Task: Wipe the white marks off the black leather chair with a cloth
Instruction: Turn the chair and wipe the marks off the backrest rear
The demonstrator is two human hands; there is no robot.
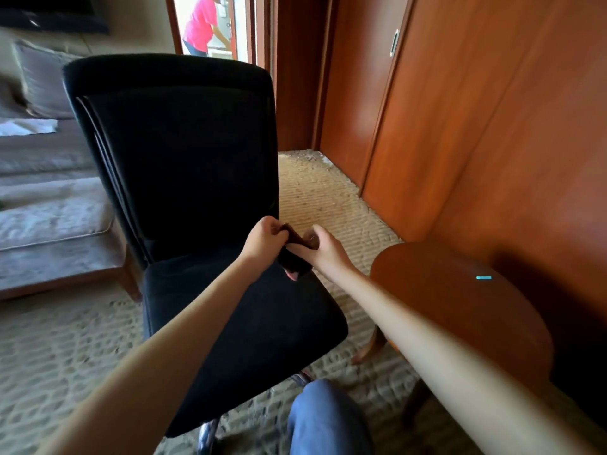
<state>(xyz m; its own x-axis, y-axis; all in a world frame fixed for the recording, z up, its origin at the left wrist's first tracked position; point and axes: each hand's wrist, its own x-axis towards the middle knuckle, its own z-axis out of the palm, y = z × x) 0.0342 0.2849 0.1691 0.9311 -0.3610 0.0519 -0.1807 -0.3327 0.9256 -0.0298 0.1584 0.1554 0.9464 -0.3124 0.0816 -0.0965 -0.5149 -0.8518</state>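
The black chair (184, 165) stands in the middle of the view, its tall backrest facing me and its seat (249, 323) below. No white marks show on it in this light. A dark brown cloth (295, 254) is held above the seat's back right corner, beside the backrest's lower right edge. My left hand (264, 241) grips the cloth's left end. My right hand (323, 247) grips its right end, and part of the cloth hangs down between them.
A round wooden table (460, 307) stands right of the chair, against wooden wall panels (460, 126). A grey sofa (49, 192) sits at the left. A person in a pink top (200, 24) stands in the far doorway. My knee in blue trousers (325, 418) is at the bottom.
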